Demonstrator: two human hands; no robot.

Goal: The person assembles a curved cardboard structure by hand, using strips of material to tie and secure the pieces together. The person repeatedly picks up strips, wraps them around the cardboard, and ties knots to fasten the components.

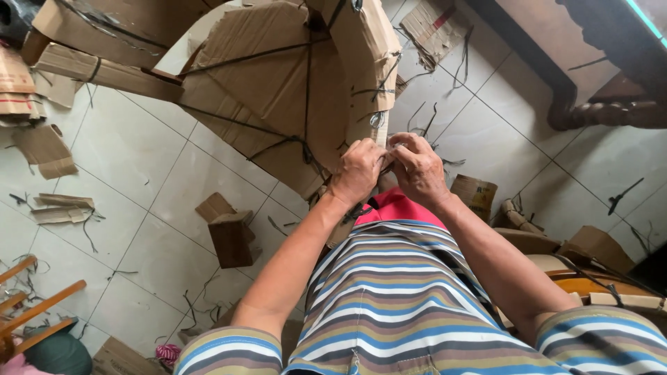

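A large piece wrapped in brown cardboard (271, 83) and tied with dark cords leans in front of me. My left hand (358, 170) and my right hand (417, 167) are pressed together at its lower right edge, fingers pinched on a dark cord (309, 156) where several cords meet. Both hands are closed, and the exact spot they grip is hidden by the fingers. Below them I see my striped shirt (389, 292).
Cardboard scraps (229, 232) and cut cord pieces lie across the white tiled floor (139, 160). Wooden chair parts (35, 305) stand at bottom left. Dark carved wooden furniture (604, 104) is at upper right, and cardboard-wrapped wooden parts (597, 271) at lower right.
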